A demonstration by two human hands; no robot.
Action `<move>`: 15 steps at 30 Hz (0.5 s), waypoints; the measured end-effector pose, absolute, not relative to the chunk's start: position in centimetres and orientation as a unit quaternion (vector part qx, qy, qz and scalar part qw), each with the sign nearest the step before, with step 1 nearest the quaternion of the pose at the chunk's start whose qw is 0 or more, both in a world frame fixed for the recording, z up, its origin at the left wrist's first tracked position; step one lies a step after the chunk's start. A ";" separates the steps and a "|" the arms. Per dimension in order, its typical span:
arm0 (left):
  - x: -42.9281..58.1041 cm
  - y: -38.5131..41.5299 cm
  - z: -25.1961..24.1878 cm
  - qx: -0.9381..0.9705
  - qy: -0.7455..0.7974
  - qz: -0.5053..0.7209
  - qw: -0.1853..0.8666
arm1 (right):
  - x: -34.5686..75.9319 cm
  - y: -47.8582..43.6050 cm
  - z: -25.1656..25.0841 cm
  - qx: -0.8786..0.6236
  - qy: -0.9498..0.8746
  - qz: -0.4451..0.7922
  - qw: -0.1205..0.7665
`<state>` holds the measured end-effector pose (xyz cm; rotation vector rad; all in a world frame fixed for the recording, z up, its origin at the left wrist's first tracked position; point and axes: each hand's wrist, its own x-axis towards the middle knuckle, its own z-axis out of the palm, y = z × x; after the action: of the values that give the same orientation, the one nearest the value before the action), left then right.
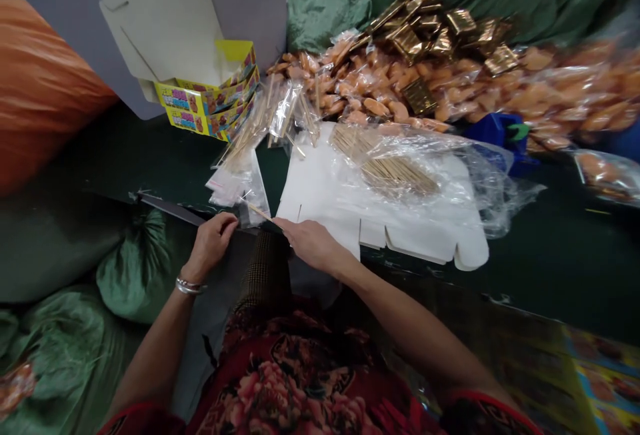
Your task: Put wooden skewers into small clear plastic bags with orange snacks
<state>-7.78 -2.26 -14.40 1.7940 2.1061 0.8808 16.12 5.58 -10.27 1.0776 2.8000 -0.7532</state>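
Right hand: fingers extended and pinched together on the end of a thin wooden stick. Stick angled up and away toward the left hand, its far tip over a small clear bag.

Left hand: fingers curled and nearly closed, beside the stick and at the bag's lower edge. Whether they grip plastic or only touch it, cannot tell. Metal bracelet on that wrist. Under the hand, a long dark strip runs off to the left.

Just right of the hands, a white card blank lies flat on the dark green tabletop, with notched tabs along its near edge. On it sits a clear bag of loose sticks. More bagged sticks lie beyond the hands.

Farther back: heaped orange packets, gold packets on top, a blue object at the heap's front edge. Yellow printed boxes stacked at back left, against a cream card flat. Green sacks behind; orange sack at left. Red floral garment on the person.
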 end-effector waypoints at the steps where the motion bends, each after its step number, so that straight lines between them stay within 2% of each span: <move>1: -7.5 -2.3 -14.3 0.564 0.749 0.319 0.138 | 16.1 5.6 -10.4 0.348 0.905 -0.243 0.024; 6: -5.1 -2.2 -15.0 0.378 0.807 0.377 0.252 | 16.1 5.4 -10.4 0.334 0.908 -0.253 0.012; 11: -3.7 -2.0 -15.7 0.328 0.782 0.461 0.260 | 16.1 5.3 -10.2 0.334 0.908 -0.253 0.011; 15: -4.0 -2.1 -15.8 0.301 0.726 0.537 0.307 | 16.4 5.2 -10.4 0.337 0.903 -0.267 -0.006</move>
<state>-3.96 -2.14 -15.77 0.7955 1.9211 1.4202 16.36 5.17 -10.38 1.0616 2.8471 -0.8406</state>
